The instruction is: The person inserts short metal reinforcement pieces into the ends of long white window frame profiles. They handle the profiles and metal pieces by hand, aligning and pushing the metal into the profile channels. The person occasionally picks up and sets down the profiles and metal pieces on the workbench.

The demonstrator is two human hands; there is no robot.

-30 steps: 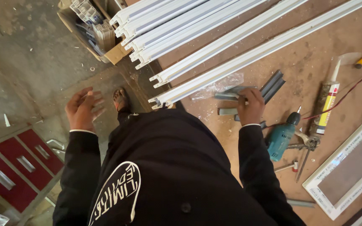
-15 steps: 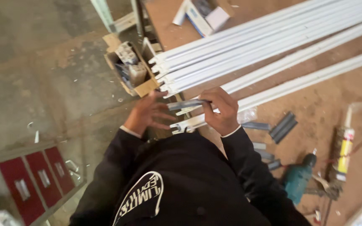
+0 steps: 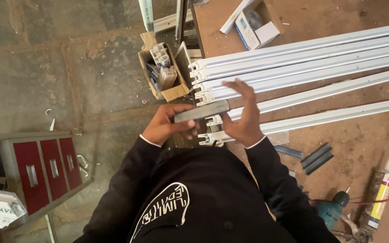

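Note:
A short grey metal piece lies level between my two hands, just in front of my chest. My left hand grips its left end with the fingers curled under it. Against its right end rests my right hand, palm flat and fingers stretched upward. Behind the hands lie several long white profiles, side by side on the brown worktable, their cut ends close to my fingers. I wear a black long-sleeved top with a white print.
A cardboard box of small white offcuts stands on the concrete floor by the table's corner. Short grey pieces, a teal drill and a sealant tube lie at right. A red-drawered cabinet stands at left.
My right hand picked a grey piece off the table and brought it up in front of me. My left hand came over and took its other end. The view shifted left.

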